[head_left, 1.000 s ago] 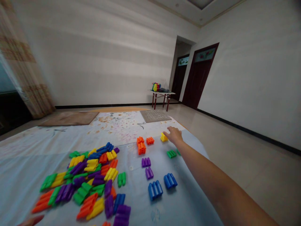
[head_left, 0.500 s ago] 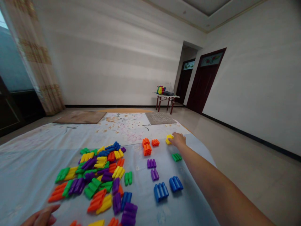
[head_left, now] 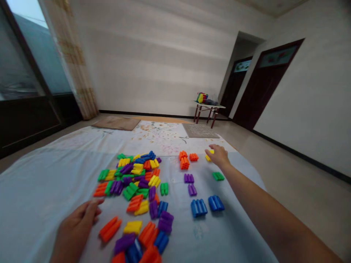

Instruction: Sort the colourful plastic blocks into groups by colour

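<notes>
My right hand (head_left: 218,156) is stretched over the far right of the cloth, its thumb and fingers apart. Partly hidden behind it lies a yellow block (head_left: 207,158) made of joined tubes. Nearer me on that side are a green block (head_left: 218,176), two blue blocks (head_left: 199,208) and two purple blocks (head_left: 189,178). Several orange blocks (head_left: 184,163) stand left of the yellow one. My left hand (head_left: 78,223) hovers low at the left with loosely extended fingers and nothing visible in it. Beside it are an orange block (head_left: 110,229) and a mixed heap of coloured blocks (head_left: 131,190).
A pale blue and floral cloth (head_left: 68,175) covers the surface. Two flat boards lie at its far edge, a brown one (head_left: 117,123) and a greyish one (head_left: 200,130). A small table (head_left: 210,105) with a colourful bag stands beyond, by the doors.
My right hand has opened at the yellow block, which stays on the cloth. My left hand has come further into view, near the heap. The view has turned left and tilted down.
</notes>
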Action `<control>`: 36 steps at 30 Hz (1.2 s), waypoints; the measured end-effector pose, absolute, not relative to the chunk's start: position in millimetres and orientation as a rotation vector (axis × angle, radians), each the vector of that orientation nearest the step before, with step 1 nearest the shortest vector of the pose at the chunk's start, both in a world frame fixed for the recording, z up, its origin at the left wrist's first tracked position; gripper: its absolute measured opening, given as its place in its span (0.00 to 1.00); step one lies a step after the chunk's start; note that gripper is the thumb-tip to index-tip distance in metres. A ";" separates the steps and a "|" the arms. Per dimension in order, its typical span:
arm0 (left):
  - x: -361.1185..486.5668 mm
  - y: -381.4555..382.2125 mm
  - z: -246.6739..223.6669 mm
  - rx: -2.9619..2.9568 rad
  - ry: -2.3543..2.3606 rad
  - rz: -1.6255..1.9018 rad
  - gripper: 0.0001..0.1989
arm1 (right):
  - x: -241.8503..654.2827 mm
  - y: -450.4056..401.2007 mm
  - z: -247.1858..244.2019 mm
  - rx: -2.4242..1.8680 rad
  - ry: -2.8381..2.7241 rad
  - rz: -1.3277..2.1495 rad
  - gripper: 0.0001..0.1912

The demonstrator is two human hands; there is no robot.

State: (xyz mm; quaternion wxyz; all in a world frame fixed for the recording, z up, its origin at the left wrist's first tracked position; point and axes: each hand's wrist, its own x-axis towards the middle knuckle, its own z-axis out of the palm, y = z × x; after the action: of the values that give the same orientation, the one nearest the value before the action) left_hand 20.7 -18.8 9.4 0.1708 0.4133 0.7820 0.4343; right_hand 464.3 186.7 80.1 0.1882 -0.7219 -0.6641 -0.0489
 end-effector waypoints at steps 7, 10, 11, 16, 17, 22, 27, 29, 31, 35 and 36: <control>33.3 -24.4 17.2 1.131 2.091 1.322 0.26 | 353.2 96.1 75.8 -1.068 -2.280 0.257 0.13; 34.1 -26.4 16.4 1.138 2.061 1.359 0.26 | 301.9 61.0 71.3 -0.887 -2.431 0.431 0.13; 34.3 -27.0 16.3 1.141 2.054 1.364 0.26 | 287.7 53.3 69.3 -0.844 -2.483 0.448 0.14; 34.1 -28.7 16.4 1.126 2.038 1.386 0.26 | 246.3 39.4 59.6 -0.840 -2.725 0.371 0.17; 33.7 -28.6 15.9 1.122 2.031 1.392 0.26 | 243.9 39.1 58.7 -0.864 -2.756 0.349 0.16; 30.8 -26.6 12.2 1.127 1.996 1.405 0.26 | 253.8 36.2 59.4 -1.037 -2.592 0.504 0.12; 29.4 -27.1 12.1 1.162 2.002 1.385 0.26 | 273.8 30.2 59.6 -1.184 -2.327 0.675 0.15; 28.5 -27.1 12.4 1.149 2.017 1.367 0.27 | 277.4 28.2 58.8 -1.221 -2.358 0.595 0.13; 27.3 -26.5 12.6 1.118 2.039 1.337 0.27 | 277.9 26.8 57.5 -1.253 -2.410 0.475 0.11; 25.4 -25.1 14.0 1.085 2.063 1.282 0.28 | 274.6 24.6 52.8 -1.266 -2.412 0.338 0.12; 25.1 -25.0 14.5 1.085 2.068 1.273 0.29 | 273.7 24.2 51.4 -1.243 -2.405 0.332 0.14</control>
State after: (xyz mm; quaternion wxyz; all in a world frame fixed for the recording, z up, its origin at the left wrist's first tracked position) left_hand 25.1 -25.0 14.5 0.2386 0.3961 0.7551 0.4647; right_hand 273.7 24.2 51.4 0.2056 -0.4462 -0.8628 0.1192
